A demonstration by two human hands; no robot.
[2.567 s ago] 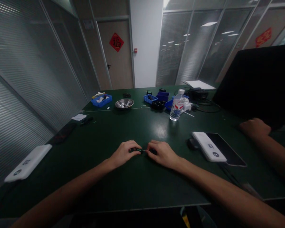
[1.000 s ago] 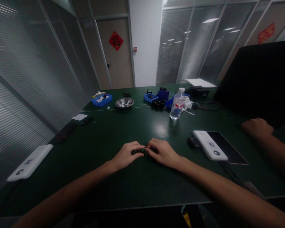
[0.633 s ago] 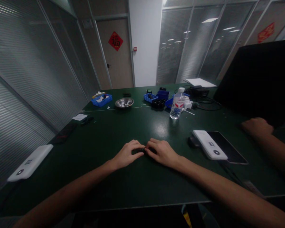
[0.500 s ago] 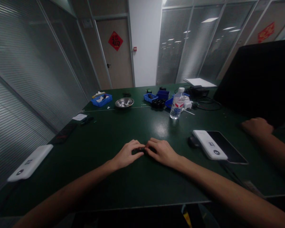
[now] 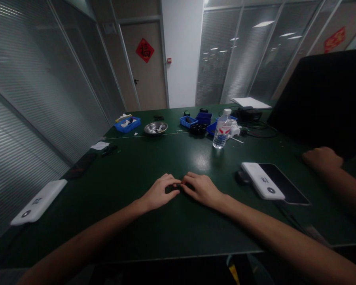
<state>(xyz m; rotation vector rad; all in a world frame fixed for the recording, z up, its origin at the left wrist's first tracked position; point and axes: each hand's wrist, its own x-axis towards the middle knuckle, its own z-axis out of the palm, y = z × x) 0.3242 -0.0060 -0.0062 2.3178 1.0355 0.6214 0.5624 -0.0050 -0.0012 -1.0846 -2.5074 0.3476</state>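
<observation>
A small dark piece (image 5: 176, 186), too dim to name its kind, lies between my two hands just above the green tabletop. My left hand (image 5: 160, 192) is closed, with thumb and fingers pinching it from the left. On the other side, the fingertips of my right hand (image 5: 202, 188) are pressed together at the piece's right end. Both hands rest low over the table, their fingertips nearly touching. Most of the piece is hidden by my fingers.
A water bottle (image 5: 222, 130) stands beyond my right hand. A white power bank (image 5: 262, 181) and a phone (image 5: 284, 184) lie to the right, near another person's hand (image 5: 323, 159). Farther back are a metal bowl (image 5: 156, 132) and a blue tray (image 5: 127, 129). Another power bank (image 5: 39, 202) lies left.
Both hands hold nearly the same pose around the small dark piece. The whole view has shifted very slightly.
</observation>
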